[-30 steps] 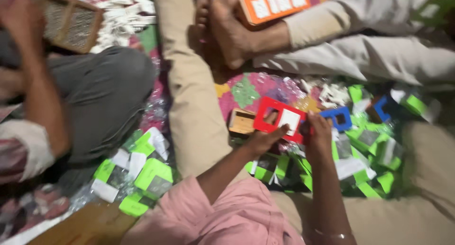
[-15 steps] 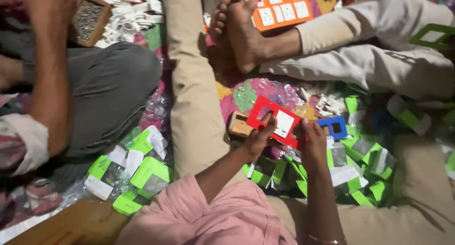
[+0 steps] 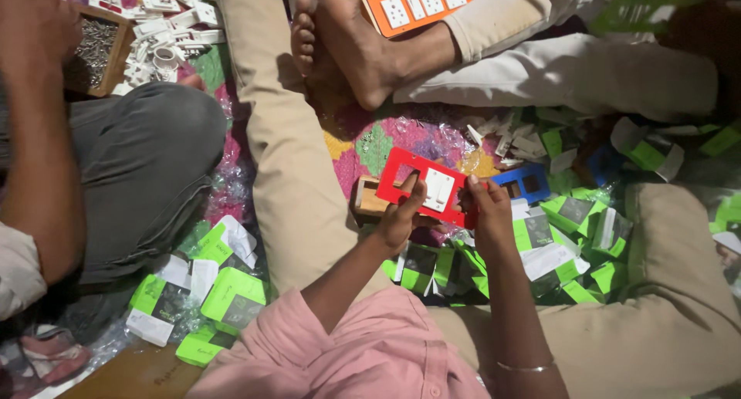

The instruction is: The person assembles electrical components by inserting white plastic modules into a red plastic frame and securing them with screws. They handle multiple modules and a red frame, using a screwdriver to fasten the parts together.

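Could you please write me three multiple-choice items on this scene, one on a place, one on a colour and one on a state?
1. Where does the blue frame lie?
A. right of the red plate
B. inside the wooden tray
C. on the grey trouser leg

2. What colour is the socket board by the bare foot?
A. green
B. orange
C. black

3. How is the red plate held?
A. lying loose on the mat
B. by the left hand alone
C. by both hands, with the right hand at its right edge

Answers:
1 A: the blue frame sits just beyond the plate's right end.
2 B: its face is orange with white sockets.
3 C: fingers of each hand grip opposite ends, lifting it above the mat.
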Motion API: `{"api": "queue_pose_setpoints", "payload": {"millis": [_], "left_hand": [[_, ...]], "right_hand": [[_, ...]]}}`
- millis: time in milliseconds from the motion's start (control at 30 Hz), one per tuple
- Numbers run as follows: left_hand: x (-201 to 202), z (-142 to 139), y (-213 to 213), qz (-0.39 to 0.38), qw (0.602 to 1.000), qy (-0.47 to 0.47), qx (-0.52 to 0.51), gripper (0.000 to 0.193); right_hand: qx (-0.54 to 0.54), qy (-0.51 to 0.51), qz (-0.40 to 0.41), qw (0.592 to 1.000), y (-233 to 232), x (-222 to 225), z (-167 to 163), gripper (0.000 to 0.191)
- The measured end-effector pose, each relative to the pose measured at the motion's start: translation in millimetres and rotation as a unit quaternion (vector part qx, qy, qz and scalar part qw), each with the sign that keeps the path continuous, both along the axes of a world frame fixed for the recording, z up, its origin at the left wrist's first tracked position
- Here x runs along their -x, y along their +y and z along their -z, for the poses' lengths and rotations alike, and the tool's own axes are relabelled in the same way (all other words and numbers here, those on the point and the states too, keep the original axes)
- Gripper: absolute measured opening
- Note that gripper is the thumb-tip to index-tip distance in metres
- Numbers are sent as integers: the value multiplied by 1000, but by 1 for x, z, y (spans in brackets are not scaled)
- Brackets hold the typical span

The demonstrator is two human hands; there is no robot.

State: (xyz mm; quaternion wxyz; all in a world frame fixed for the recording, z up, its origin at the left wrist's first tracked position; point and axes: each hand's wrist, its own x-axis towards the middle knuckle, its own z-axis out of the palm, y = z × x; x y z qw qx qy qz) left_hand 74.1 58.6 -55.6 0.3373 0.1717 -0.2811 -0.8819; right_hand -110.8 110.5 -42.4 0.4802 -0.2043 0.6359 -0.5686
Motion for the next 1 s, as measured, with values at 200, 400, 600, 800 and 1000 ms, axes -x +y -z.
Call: {"api": "queue_pose_setpoints", "payload": {"millis": [200,400,600,800,1000], "left_hand": [[1,-4,2,0,1000,10,5,83],[4,-4,-2,7,1000,1,7,82],[19,12,-4,-5,1000,-24,6,80],[7,26,2,-5,998,43,-53,84],[-9,-3,6,2,997,68,25,83]], "right_hand": [[24,15,-21,999,4,4,1,29],[27,1,-24,999,3,7,0,27],[41,-25,3,999,-4,13,-15,23],[16,-34,31,999,11,13,-31,23],[69,13,-35,997,22,9,-37,18]]}}
